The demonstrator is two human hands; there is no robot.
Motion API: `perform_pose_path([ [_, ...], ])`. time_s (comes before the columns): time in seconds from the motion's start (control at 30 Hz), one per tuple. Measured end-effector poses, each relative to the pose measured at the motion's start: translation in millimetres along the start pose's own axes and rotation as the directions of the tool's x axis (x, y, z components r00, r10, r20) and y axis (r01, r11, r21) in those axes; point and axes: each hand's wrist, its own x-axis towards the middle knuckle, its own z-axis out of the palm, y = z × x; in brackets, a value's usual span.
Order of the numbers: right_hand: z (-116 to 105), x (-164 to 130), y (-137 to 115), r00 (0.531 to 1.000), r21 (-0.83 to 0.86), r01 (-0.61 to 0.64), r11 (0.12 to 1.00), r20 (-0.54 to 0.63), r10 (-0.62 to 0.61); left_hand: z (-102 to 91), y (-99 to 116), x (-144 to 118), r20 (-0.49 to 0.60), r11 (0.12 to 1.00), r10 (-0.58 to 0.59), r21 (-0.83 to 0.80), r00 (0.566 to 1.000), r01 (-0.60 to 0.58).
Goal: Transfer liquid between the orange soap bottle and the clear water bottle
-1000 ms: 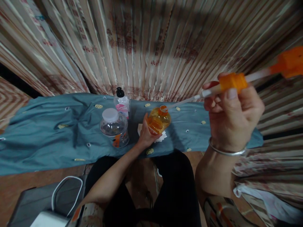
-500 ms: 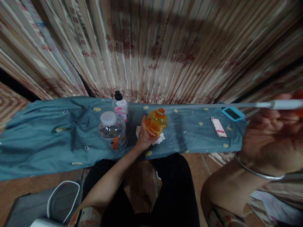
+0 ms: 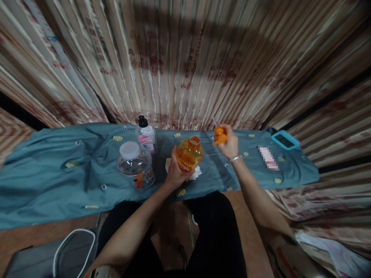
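Observation:
My left hand [image 3: 174,173] is wrapped round the side of a see-through orange bottle [image 3: 189,156], tilted slightly, with its neck uncapped and amber liquid inside. Under the bottle lies a piece of white tissue [image 3: 197,173]. To the right of the bottle's mouth, and apart from it, my right hand [image 3: 231,146] grips an orange pump top [image 3: 220,134]. The pump's thin pale tube [image 3: 215,120] points up and away from me.
Left of the bottle stand a clear jar [image 3: 135,166] with a white lid and a bottle [image 3: 147,138] with a black top. A blue-framed device [image 3: 285,139] and a pinkish blurred-out item [image 3: 269,158] lie right on the teal cloth [image 3: 52,166]. Behind hangs a striped curtain [image 3: 174,69].
My right hand has come down from close to the camera at the far right to beside the bottle, carrying the pump top. My left hand keeps its hold on the bottle.

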Motion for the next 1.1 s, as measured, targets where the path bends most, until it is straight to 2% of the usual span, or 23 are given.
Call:
perform_pose_path([
  [0.07,16.5,-2.4,19.6,0.985,-0.140,0.002,0.990,0.173,0.023,-0.1,-0.7,-0.5,0.003,1.000,-0.011,0.005,1.000,0.011],
  [0.13,24.9,-5.2,36.6,0.945,-0.255,0.032,0.966,0.323,0.053,-0.4,-0.7,-1.1,0.000,0.999,-0.030,0.013,1.000,0.030],
  [0.27,26.1,-9.9,61.2,0.847,-0.411,0.137,0.901,0.520,0.108,-1.1,1.6,-1.3,0.021,0.999,-0.048,-0.005,0.999,0.048],
  [0.4,24.4,-13.1,73.3,0.782,-0.495,0.241,0.835,0.609,0.135,-1.1,5.5,-0.4,0.020,0.997,-0.071,-0.017,0.997,0.071],
  [0.7,19.7,-11.4,87.2,0.710,-0.561,0.393,0.729,0.689,0.147,-0.4,6.5,-0.5,-0.012,0.997,-0.082,-0.012,0.997,0.082],
  [0.8,15.0,-13.5,92.2,0.709,-0.561,0.383,0.734,0.688,0.157,-0.3,5.9,-0.3,-0.005,0.995,-0.094,-0.019,0.996,0.094],
  [0.9,11.0,-16.1,93.3,0.732,-0.542,0.339,0.769,0.665,0.147,-0.3,5.8,-0.1,0.021,0.994,-0.109,-0.031,0.994,0.109],
  [1.0,5.8,-15.6,87.0,0.783,-0.494,0.265,0.828,0.612,0.114,-0.7,6.3,-0.8,0.028,0.994,-0.112,-0.019,0.993,0.112],
  [1.1,-0.7,-13.7,69.1,0.858,-0.394,0.169,0.903,0.509,0.061,-1.6,5.3,-2.2,0.046,0.995,-0.096,-0.009,0.994,0.097],
])
